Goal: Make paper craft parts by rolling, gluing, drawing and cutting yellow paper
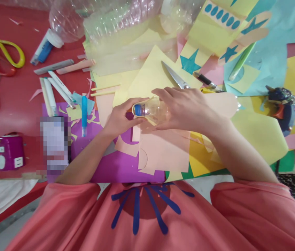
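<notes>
A clear plastic bottle point(155, 111) lies on its side above the paper, its blue cap point(137, 109) pointing left. My right hand point(186, 108) is closed over the bottle's body from the right and hides much of it. A narrow pale yellow paper strip point(151, 121) bends around the cap end. My left hand point(122, 118) pinches this strip beside the cap, thumb on the near side and fingers on the far side. Open scissors point(175, 74) lie just beyond my right hand, their handles partly hidden. Underneath is a pale pink paper sheet point(164, 153).
Large clear plastic bottles point(121, 21) lie at the back. Markers point(55, 89), a glue tube point(84, 115), yellow-and-red-handled scissors point(8, 55), a phone point(55, 143) and a purple box point(7, 152) are on the left. A decorated dark figure point(284, 108) stands at right, near a black pen point(207, 82).
</notes>
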A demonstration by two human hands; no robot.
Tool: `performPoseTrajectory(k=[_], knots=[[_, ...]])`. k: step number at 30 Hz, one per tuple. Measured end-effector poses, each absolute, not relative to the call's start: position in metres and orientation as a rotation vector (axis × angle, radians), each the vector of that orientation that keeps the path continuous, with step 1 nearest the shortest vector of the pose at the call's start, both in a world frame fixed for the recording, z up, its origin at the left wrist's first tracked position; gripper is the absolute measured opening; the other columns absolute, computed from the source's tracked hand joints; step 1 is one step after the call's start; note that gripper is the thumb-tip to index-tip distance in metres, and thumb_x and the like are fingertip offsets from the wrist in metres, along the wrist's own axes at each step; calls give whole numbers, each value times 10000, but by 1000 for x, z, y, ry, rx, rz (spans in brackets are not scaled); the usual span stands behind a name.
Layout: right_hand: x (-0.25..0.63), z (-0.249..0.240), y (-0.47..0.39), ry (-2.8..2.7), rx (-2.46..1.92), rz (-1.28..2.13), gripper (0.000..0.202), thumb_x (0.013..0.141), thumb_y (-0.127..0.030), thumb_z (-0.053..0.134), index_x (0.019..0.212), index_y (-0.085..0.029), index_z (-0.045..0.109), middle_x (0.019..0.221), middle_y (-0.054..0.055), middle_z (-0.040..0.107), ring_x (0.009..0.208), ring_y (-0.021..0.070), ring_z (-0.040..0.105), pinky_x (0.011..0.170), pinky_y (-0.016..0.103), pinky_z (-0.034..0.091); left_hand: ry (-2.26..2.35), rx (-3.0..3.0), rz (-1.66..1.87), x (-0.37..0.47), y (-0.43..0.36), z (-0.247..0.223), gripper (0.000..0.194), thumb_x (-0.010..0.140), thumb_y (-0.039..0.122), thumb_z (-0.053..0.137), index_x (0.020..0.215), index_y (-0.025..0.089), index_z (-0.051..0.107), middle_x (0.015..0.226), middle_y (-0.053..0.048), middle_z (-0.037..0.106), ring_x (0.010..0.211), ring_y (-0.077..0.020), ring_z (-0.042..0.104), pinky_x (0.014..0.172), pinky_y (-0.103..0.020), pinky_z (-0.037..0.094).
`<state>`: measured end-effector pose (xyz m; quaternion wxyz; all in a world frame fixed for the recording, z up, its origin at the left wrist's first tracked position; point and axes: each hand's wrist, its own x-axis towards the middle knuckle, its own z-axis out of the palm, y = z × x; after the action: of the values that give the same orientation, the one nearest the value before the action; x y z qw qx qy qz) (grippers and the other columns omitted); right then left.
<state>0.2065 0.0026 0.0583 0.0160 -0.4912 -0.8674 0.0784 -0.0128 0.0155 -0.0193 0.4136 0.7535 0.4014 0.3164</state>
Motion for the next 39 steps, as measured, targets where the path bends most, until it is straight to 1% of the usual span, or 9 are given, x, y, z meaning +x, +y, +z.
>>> performPoseTrajectory(k=[4,7,11,16,21,24,28,34,39], knots=[[205,61,3,-2705,-1560,273,682,816,-651,533,1259,-134,566,1011,143,725,819,254,661,608,294,341,989,1900,795,-12,15,-16,666,728,686,668,1238,261,630,1183,-44,713,1041,-199,690,883,-278,557],[204,65,2,-2705,-1570,298,649,832,-617,525,1274,-142,558,1017,135,729,819,246,662,600,291,342,979,1896,792,-11,14,-14,662,726,664,688,1253,268,620,1217,-46,701,1074,-204,680,910,-286,548],[203,69,3,-2706,-1591,342,629,854,-619,489,1257,-141,564,1032,140,724,827,247,661,603,297,348,987,1901,760,-11,14,-13,678,706,658,709,1260,281,605,1245,-48,685,1111,-220,664,951,-326,542],[201,71,3,-2730,-1619,343,574,873,-615,457,1161,-139,601,1005,142,718,821,248,661,587,295,323,1024,1936,752,-10,12,-12,632,715,622,715,1236,283,599,1180,-31,702,1069,-208,676,924,-316,554],[202,71,3,-2754,-1599,322,646,804,-683,533,1120,-124,600,969,137,714,818,248,658,586,293,300,1139,1956,674,-8,7,-8,658,707,610,728,1247,267,574,1165,-31,703,1050,-195,682,884,-286,562],[204,68,3,-2764,-1535,314,646,804,-692,535,1102,-122,595,956,133,711,802,233,645,589,293,303,1184,1970,631,-8,6,-7,651,700,559,763,1249,270,568,1172,-26,704,1024,-184,689,857,-266,563],[206,64,4,-2779,-1447,287,705,773,-744,549,1092,-116,592,925,126,702,800,231,639,592,299,305,1155,1980,641,-8,7,-9,635,703,483,784,1264,292,558,1187,-7,704,1018,-178,696,847,-255,562],[204,63,3,-2763,-1479,254,674,751,-705,609,1084,-120,593,922,115,704,780,224,632,589,300,295,1128,1963,665,-7,7,-8,614,725,540,748,1246,268,572,1199,-22,700,1038,-193,691,866,-275,557],[205,62,3,-2758,-1473,260,664,753,-701,605,1081,-124,597,907,110,711,760,220,636,583,300,298,1084,1977,695,-7,6,-9,619,728,527,754,1253,265,557,1205,-24,696,1053,-201,689,882,-286,556]])
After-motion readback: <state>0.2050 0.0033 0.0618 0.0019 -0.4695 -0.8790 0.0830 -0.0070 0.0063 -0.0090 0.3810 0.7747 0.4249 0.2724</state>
